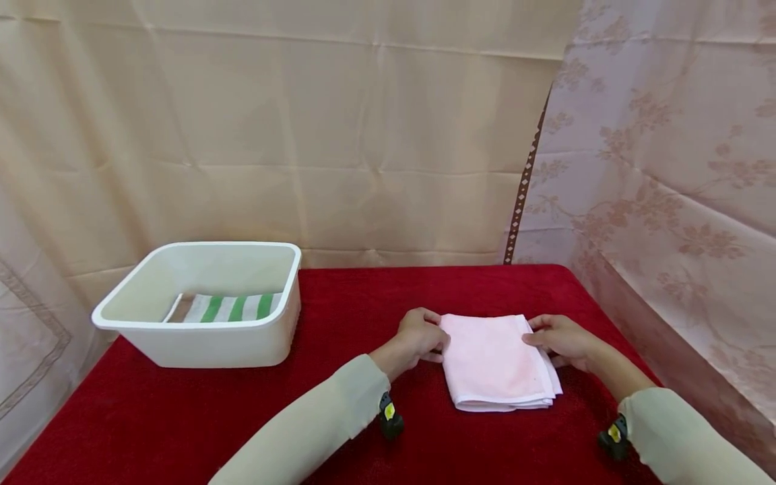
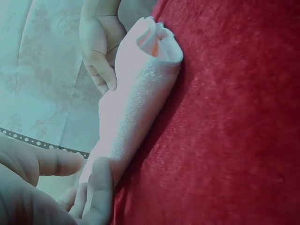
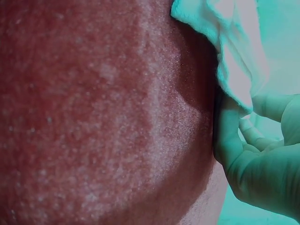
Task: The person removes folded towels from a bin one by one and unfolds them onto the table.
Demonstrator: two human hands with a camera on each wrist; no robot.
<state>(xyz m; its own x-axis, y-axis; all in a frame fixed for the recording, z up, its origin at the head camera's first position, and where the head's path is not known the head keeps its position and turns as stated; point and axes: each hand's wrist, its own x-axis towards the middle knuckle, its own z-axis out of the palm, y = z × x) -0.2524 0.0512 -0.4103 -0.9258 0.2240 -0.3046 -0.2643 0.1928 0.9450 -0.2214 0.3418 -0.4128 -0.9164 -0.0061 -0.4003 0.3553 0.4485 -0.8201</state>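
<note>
A folded pale pink towel [image 1: 494, 360] with white edging lies on the red-covered table. At its left edge is my left hand [image 1: 419, 337], thumb over the cloth and fingers low beside the table, gripping that edge. My right hand [image 1: 560, 342] pinches the opposite edge, thumb on top and fingers underneath. From the left wrist, the towel [image 2: 136, 93] shows its rolled fold and loose layers at the near end. In the right wrist view, a corner of the towel [image 3: 236, 61] hangs over the fingers of the right hand [image 3: 258, 159], raised off the red cover.
A white plastic basin [image 1: 224, 347] stands at the table's left. Inside it lies a cloth with green, white and brown stripes [image 1: 233, 308]. Beige curtains [image 1: 339, 135] hang behind the table, and a floral curtain [image 1: 679, 168] runs along the right side.
</note>
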